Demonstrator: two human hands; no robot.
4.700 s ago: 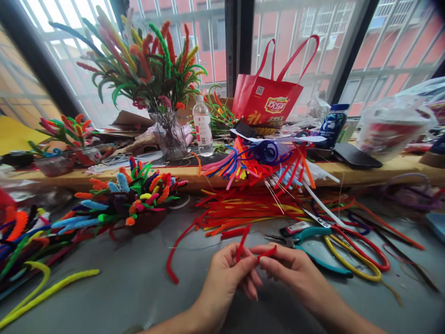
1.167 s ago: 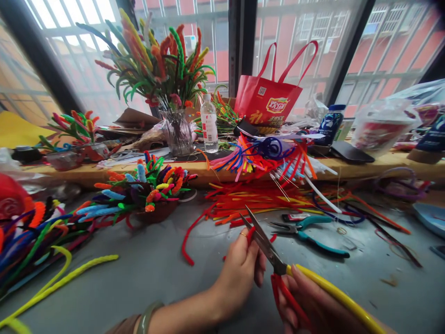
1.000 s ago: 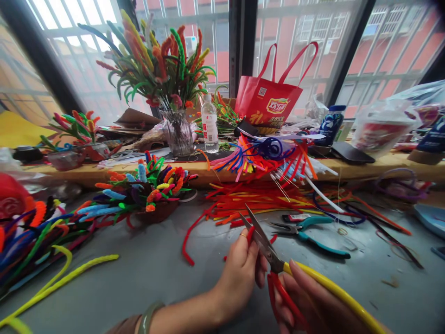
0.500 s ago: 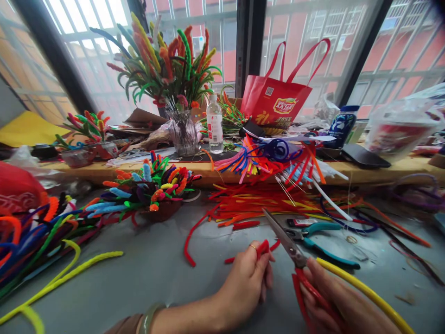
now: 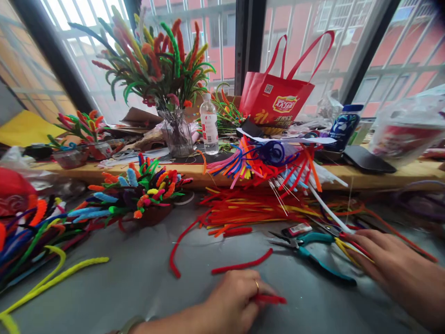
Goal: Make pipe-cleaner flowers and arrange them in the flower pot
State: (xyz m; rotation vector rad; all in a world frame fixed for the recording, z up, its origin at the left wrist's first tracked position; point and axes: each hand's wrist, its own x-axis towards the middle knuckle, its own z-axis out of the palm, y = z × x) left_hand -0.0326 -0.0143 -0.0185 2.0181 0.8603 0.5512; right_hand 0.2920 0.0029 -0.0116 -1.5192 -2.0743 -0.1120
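Observation:
My left hand (image 5: 239, 297), with a gold ring, is closed around a short red fuzzy stem piece (image 5: 273, 299) low over the grey table. At the right, my right hand (image 5: 385, 260) reaches palm down, its fingers over the red handles of the scissors (image 5: 352, 243) and a yellow strip; whether it still grips them is unclear. Teal-handled pliers (image 5: 314, 255) lie just left of that hand. A curved red stem (image 5: 243, 262) rests beyond my left hand, and another (image 5: 174, 253) lies farther left.
Red and yellow stems (image 5: 250, 208) are heaped below the wooden ledge (image 5: 215, 178). A bowl of colourful stems (image 5: 153, 215) stands left. On the ledge are a glass vase (image 5: 176, 134), a water bottle (image 5: 209, 125), a red bag (image 5: 274, 99) and a blue-capped jar (image 5: 346, 127).
My right hand has moved right and away from me with the scissors, toward the table's far side. My left hand has come lower and nearer, still with red stem material.

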